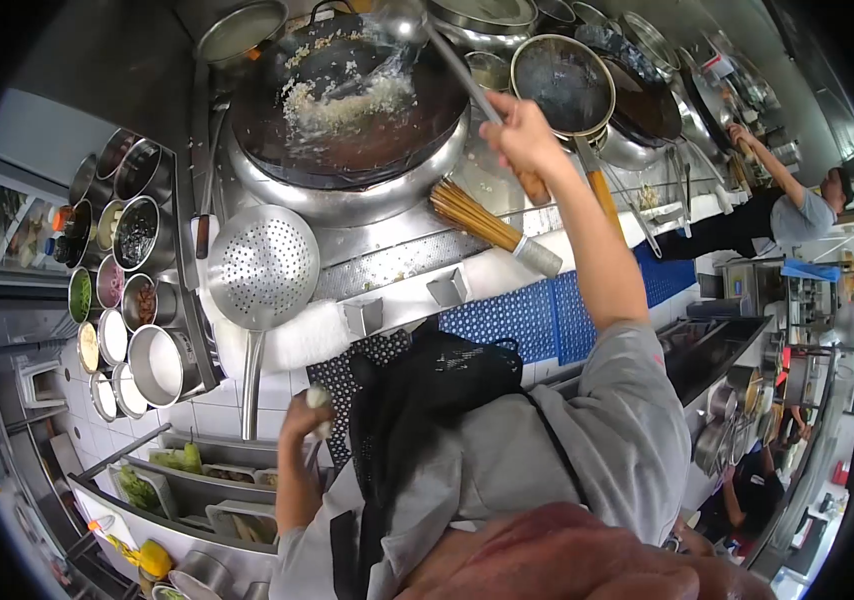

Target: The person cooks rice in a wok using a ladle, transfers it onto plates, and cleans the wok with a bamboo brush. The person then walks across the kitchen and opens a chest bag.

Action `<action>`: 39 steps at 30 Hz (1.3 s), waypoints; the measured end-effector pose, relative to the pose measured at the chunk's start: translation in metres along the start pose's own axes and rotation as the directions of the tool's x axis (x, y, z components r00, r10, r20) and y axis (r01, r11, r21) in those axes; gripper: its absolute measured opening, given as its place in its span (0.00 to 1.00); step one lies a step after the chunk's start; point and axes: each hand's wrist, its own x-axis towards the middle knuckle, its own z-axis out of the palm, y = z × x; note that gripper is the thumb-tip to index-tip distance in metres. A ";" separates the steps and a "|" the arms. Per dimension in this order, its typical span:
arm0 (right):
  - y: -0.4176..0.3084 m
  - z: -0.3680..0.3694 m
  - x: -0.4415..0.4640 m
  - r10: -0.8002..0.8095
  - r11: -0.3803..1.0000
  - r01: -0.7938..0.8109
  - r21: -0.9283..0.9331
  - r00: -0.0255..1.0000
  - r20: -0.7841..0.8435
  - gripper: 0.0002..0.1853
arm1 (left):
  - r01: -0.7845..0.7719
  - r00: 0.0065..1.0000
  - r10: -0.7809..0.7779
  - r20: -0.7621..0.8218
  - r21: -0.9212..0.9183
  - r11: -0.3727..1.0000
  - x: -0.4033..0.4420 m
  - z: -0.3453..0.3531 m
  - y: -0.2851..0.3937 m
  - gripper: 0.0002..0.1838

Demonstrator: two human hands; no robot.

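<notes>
My right hand (525,140) is closed around the long handle of a ladle (462,68). Its shiny bowl is at the far rim of a big dark wok (347,165). Pale, grainy food that looks like rice (347,108) lies spread in the wok, some of it clinging to the side. Low beside my body, my left hand (302,418) is closed on a small white, cloth-like item (318,398); most of its fingers are hidden. A perforated strainer (264,262) rests between that hand and the wok, and a bamboo brush (477,215) lies below my right forearm.
Metal pots of ingredients (158,365) crowd a rack on the left. Below them, a drawer (177,500) holds vegetables in containers. A round mesh sieve (562,85) sits right of the wok. At far right a co-worker (797,215) stands at the same range.
</notes>
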 end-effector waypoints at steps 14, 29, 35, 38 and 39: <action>0.062 -0.113 0.280 0.103 0.454 -0.300 0.839 0.953 0.285 0.07 | -0.625 0.303 0.925 -0.228 0.685 0.374 0.066 0.020 0.362 0.27; -0.030 -0.020 0.007 -0.236 -0.423 -0.540 0.728 0.841 0.487 0.20 | -0.626 0.477 0.844 -0.243 0.580 0.521 0.097 -0.005 0.362 0.26; -0.024 0.007 -0.052 0.207 0.845 -0.287 0.451 0.953 0.220 0.14 | -0.611 0.557 0.801 -0.219 0.545 0.574 0.086 -0.015 0.369 0.28; -0.005 -0.007 -0.030 0.047 0.992 -0.057 0.108 0.995 0.088 0.23 | -0.824 0.263 0.900 -0.348 0.404 0.397 0.089 -0.022 0.349 0.32; -0.009 -0.017 -0.015 0.028 0.996 -0.031 0.077 0.999 0.041 0.25 | -0.868 0.266 0.893 -0.364 0.312 0.386 0.080 -0.026 0.342 0.34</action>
